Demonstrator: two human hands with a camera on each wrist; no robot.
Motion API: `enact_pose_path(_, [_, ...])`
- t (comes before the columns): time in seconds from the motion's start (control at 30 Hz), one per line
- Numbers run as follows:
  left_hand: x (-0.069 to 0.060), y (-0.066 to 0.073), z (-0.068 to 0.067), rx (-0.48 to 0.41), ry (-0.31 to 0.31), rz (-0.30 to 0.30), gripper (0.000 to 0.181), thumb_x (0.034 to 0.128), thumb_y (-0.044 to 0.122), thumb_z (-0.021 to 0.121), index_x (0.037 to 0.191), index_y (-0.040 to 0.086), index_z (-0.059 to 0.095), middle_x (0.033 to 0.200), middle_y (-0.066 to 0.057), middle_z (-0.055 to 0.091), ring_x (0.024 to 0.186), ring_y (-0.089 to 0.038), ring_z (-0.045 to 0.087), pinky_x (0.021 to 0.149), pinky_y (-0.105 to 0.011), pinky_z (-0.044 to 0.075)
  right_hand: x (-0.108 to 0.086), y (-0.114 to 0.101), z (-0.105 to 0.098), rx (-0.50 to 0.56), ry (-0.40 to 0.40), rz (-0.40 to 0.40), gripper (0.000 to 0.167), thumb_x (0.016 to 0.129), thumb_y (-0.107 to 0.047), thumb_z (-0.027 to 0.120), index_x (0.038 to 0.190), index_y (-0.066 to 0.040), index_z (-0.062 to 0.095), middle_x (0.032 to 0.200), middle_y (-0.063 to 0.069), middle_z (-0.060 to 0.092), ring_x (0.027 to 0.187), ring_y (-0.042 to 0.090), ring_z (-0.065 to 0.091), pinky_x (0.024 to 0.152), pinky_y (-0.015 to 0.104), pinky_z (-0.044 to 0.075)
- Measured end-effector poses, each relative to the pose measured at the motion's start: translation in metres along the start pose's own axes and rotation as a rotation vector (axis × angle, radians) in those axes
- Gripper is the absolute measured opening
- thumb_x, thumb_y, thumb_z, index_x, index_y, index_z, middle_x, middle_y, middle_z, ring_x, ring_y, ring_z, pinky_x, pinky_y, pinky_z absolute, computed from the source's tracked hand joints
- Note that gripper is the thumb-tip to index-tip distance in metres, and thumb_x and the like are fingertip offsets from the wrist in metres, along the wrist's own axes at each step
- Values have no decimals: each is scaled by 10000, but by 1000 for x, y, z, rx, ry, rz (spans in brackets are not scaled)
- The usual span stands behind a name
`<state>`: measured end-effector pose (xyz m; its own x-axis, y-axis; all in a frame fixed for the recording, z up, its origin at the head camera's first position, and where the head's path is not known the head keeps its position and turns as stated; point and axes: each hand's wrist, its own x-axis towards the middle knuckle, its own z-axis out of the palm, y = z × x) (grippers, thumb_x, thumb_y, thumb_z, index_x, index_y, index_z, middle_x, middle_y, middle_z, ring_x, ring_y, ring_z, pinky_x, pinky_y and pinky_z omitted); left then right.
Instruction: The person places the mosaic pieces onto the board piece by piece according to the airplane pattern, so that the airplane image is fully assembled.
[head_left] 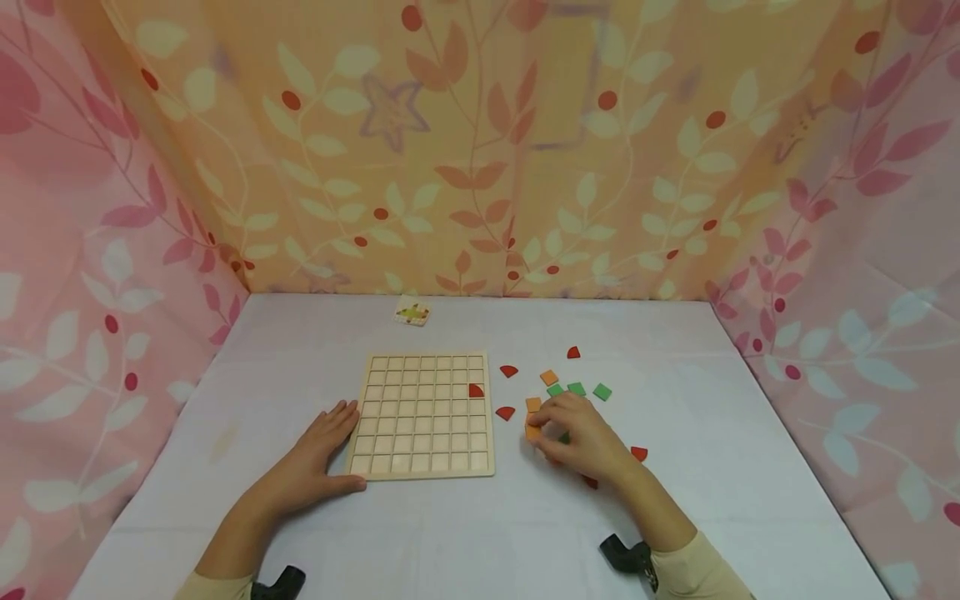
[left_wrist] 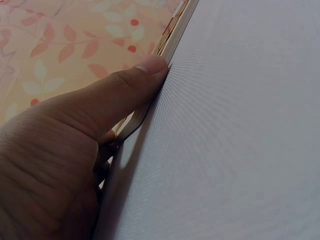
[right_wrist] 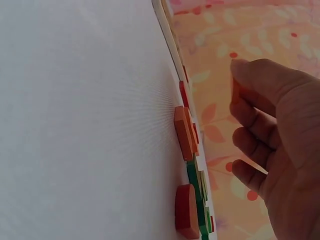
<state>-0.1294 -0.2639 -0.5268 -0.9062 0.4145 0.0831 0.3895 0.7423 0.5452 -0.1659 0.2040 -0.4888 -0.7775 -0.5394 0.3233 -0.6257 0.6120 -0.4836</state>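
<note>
The pale wooden grid board (head_left: 420, 477) lies flat in the head view, with a red quarter-round piece (head_left: 476, 391) in one cell near its right side. My left hand (head_left: 318, 446) rests against the board's left edge, fingers extended. Its thumb touches the front edge near the corner, as the left wrist view shows. Right of the board, my right hand (head_left: 588, 437) is raised above loose pieces. Between its thumb and index finger it pinches a thin orange tile (right_wrist: 234, 91), seen edge-on. Part of the pile is hidden under this hand.
Green square tiles (head_left: 602, 392), orange tiles (head_left: 549, 377) and red quarter-round pieces (head_left: 508, 371) lie scattered right of the board. A small picture card (head_left: 412, 312) lies behind the board. Patterned cloth (head_left: 480, 167) closes off the back and sides of the white table (head_left: 435, 533).
</note>
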Motion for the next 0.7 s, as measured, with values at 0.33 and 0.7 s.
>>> enact_pose_path(0.33, [-1, -1, 1, -4, -5, -14, 1167, 735, 608, 844, 1571, -31, 340, 1680, -169, 256, 1566, -397, 172, 1260, -202, -60, 10, -14, -6, 38, 18, 32, 210, 867, -296, 838, 1062, -308, 759, 1032, -222, 644, 1071, 37, 541, 886, 307, 516])
enact_pose_path(0.7, [0, 1, 2, -6, -20, -57, 1169, 735, 633, 830, 1587, 7, 332, 1694, -134, 237, 1579, -367, 143, 1301, -350, -3, 39, -31, -15, 1, 20, 12, 172, 886, -300, 819, 1052, -288, 772, 1035, -209, 653, 1063, 78, 560, 903, 349, 506])
